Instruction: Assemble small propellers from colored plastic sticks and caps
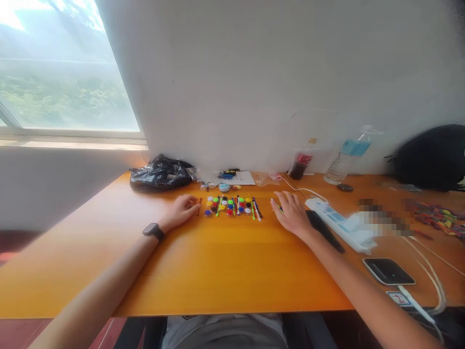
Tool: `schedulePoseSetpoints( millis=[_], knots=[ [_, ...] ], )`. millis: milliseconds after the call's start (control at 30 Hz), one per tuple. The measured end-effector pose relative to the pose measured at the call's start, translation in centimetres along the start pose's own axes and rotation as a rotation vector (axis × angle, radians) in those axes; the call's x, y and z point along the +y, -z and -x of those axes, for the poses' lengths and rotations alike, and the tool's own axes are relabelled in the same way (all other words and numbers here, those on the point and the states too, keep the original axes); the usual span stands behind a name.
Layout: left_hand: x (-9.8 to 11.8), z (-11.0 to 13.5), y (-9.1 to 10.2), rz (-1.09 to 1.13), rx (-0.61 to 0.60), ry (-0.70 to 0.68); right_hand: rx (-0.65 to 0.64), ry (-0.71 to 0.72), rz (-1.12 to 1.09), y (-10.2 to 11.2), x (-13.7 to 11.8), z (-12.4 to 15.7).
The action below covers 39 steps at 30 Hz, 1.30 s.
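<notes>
On the orange table (218, 261) lies a cluster of small coloured caps and thin sticks (232, 206). My left hand (183, 211) rests just left of the cluster, fingers curled around a small red-orange stick at its fingertips. A black watch (153, 230) sits on that wrist. My right hand (290, 211) lies right of the cluster, fingers bent down onto the table over a small green piece that is mostly hidden.
A black plastic bag (162, 173) lies at the back left by the wall. Papers and small items (232, 177), a dark drink bottle (301, 165), a water bottle (345, 160), a white power strip (341, 223), a phone (388, 270), cables and a black bag (432, 157) fill the right side.
</notes>
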<state>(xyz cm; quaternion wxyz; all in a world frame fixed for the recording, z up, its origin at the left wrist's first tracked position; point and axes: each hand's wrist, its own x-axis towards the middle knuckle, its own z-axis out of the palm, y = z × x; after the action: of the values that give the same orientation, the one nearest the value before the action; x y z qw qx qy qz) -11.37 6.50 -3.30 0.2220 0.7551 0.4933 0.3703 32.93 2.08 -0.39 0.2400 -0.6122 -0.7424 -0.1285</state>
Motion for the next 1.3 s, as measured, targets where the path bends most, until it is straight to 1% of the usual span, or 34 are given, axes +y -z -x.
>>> schedulePoseSetpoints(
  millis=[67, 133, 200, 267, 333, 400, 467, 567, 667, 800, 967, 1033, 1100, 1133, 1200, 1233, 1300],
  knots=[
    [0.2, 0.0, -0.2, -0.148, 0.015, -0.140, 0.019, -0.005, -0.028, 0.1, 0.2, -1.5],
    [0.3, 0.0, -0.2, -0.216, 0.008, -0.195, 0.060, -0.017, -0.077, 0.0, 0.2, -3.0],
    [0.3, 0.1, -0.2, -0.233, 0.006, -0.185, 0.123, -0.048, -0.138, -0.4, 0.0, -3.9],
    [0.3, 0.1, 0.0, -0.235, 0.008, -0.154, 0.168, -0.080, -0.179, -1.2, -0.1, -4.0],
    [0.2, 0.2, 0.0, -0.229, 0.010, -0.130, 0.157, -0.084, -0.178, -2.2, 0.0, -3.4],
    [0.1, 0.2, 0.1, -0.230, 0.014, -0.122, 0.110, -0.060, -0.164, -3.1, 0.2, -2.6],
    [0.0, 0.2, 0.0, -0.229, 0.021, -0.115, 0.078, -0.045, -0.168, -3.5, 0.4, -2.1],
    [0.0, 0.3, 0.0, -0.209, 0.036, -0.102, 0.091, -0.030, -0.219, -3.2, 0.1, -1.9],
    [-0.1, 0.4, 0.0, -0.182, 0.055, -0.098, 0.110, 0.004, -0.274, -2.2, -1.0, -2.0],
    [-0.4, 0.4, 0.1, -0.153, 0.104, -0.094, 0.068, 0.035, -0.311, -1.4, -2.5, -1.7],
    [-0.5, 0.4, 0.2, -0.073, 0.176, -0.008, 0.032, 0.091, -0.337, -1.3, -3.2, -1.3],
    [0.3, 0.6, 0.4, 0.001, 0.183, 0.002, 0.036, 0.112, -0.348, -1.1, -3.3, -1.3],
    [1.8, 0.9, 0.4, 0.079, 0.160, -0.018, 0.036, 0.133, -0.366, -0.8, -3.5, -1.3],
    [2.8, 1.2, 0.2, 0.106, 0.129, -0.040, 0.034, 0.143, -0.378, -0.7, -3.6, -1.3],
    [5.1, 2.0, -0.4, 0.161, -0.002, -0.107, 0.028, 0.173, -0.403, -0.5, -3.9, -1.2],
    [6.2, 2.4, -1.0, 0.181, -0.081, -0.141, 0.027, 0.192, -0.415, -0.5, -4.1, -1.2],
    [8.0, 3.4, -2.4, 0.172, -0.188, -0.247, 0.027, 0.234, -0.434, -0.5, -4.4, -1.1]
  ],
)
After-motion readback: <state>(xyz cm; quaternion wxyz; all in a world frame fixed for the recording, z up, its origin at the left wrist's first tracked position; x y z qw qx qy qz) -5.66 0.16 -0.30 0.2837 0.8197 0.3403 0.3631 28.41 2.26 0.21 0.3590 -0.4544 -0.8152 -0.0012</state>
